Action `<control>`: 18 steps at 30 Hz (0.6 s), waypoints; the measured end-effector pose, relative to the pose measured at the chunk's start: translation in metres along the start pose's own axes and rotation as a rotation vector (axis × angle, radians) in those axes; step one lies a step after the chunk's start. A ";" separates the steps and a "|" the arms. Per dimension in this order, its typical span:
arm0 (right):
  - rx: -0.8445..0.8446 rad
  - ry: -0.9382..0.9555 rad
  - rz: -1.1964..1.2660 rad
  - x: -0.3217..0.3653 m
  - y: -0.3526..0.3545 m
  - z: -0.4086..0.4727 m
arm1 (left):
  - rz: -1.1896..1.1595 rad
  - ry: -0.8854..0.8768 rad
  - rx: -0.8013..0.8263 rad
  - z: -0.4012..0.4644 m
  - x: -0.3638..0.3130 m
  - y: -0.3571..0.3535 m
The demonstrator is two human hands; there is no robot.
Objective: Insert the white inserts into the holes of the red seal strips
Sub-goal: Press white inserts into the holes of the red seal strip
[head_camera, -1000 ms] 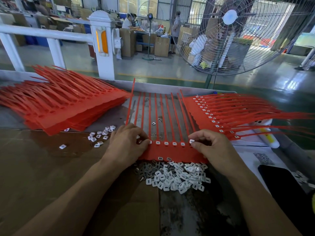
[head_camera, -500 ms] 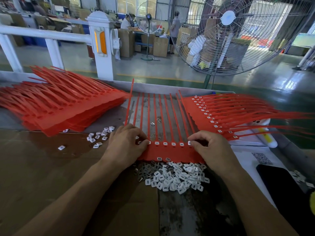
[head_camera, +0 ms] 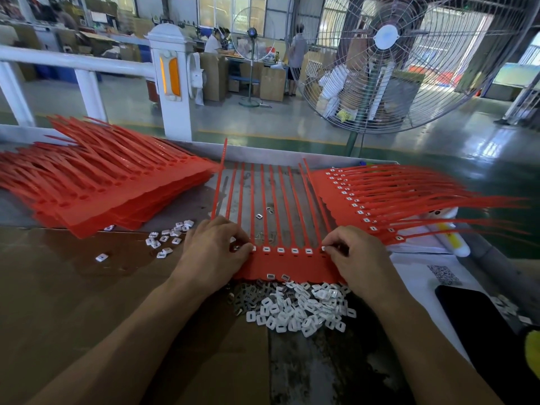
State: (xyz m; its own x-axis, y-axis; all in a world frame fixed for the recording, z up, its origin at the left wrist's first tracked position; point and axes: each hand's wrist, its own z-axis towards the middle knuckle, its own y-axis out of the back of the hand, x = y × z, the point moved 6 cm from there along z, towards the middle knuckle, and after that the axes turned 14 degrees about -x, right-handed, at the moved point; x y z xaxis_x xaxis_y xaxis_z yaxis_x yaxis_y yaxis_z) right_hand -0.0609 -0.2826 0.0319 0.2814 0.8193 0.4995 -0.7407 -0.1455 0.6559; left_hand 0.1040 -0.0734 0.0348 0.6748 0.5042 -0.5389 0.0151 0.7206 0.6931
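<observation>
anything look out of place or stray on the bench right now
Mostly tidy, but a few white inserts lie loose between the tails of the red seal strip being worked on, away from the main pile. One tail at the left sticks up instead of lying flat.

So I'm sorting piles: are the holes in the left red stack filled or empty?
Empty. The left stack shows bare dark holes, unlike the right stack, which has white inserts.

Change noted — the right hand [head_camera: 358,258], a second ago pinching a white insert [head_camera: 323,248] just above the red seal strip [head_camera: 287,266], is now pressed down with that insert at the strip's rightmost hole — the hole row otherwise unaltered.
</observation>
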 end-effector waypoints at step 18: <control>0.025 -0.103 0.097 -0.005 -0.001 -0.002 | -0.002 -0.003 0.006 0.001 0.000 0.000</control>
State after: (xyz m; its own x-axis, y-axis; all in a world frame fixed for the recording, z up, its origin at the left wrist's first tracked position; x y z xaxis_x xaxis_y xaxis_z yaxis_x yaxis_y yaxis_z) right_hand -0.0628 -0.2859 0.0275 0.2713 0.7398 0.6157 -0.7526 -0.2358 0.6149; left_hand 0.1045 -0.0735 0.0351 0.6767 0.5013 -0.5392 0.0208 0.7191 0.6946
